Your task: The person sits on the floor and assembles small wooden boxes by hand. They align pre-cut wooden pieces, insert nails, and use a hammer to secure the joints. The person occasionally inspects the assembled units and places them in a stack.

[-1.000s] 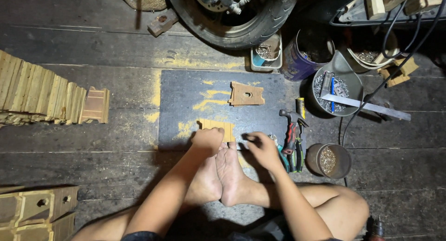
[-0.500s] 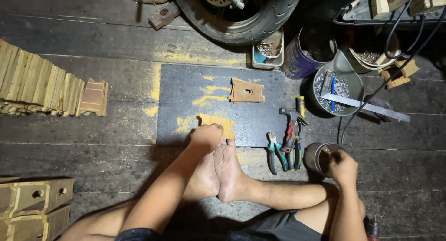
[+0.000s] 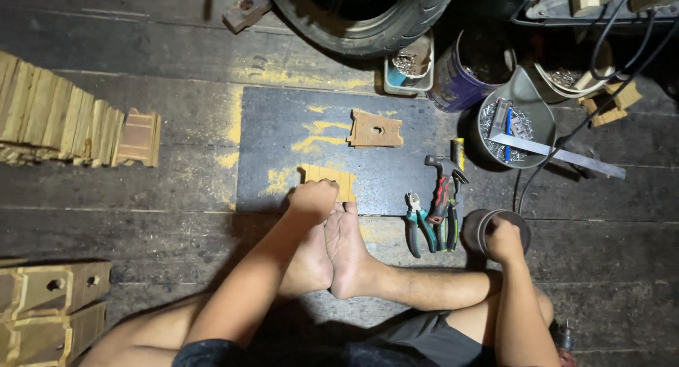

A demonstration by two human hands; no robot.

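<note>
My left hand (image 3: 311, 197) rests on a small slatted wooden piece (image 3: 332, 181) lying on a dark board (image 3: 283, 119) on the floor, and presses it down just in front of my bare feet (image 3: 339, 254). My right hand (image 3: 503, 239) reaches into a small round tin (image 3: 481, 225) at my right, fingers curled over its rim; what they hold is hidden. A second wooden piece with a hole (image 3: 375, 128) lies farther out on the board. Pliers (image 3: 417, 222) and a hammer (image 3: 444, 190) lie between my hands.
A row of wooden pieces (image 3: 71, 126) stands at the left; more wooden blocks (image 3: 49, 303) lie near my left knee. A tyre (image 3: 368, 20), a blue can (image 3: 463, 73), a bucket of nails (image 3: 513, 123) with a metal ruler (image 3: 559, 155), and cables crowd the far right.
My right hand left the wooden piece, swung right past the pliers and now sits over the small round tin. My left hand stays on the piece.
</note>
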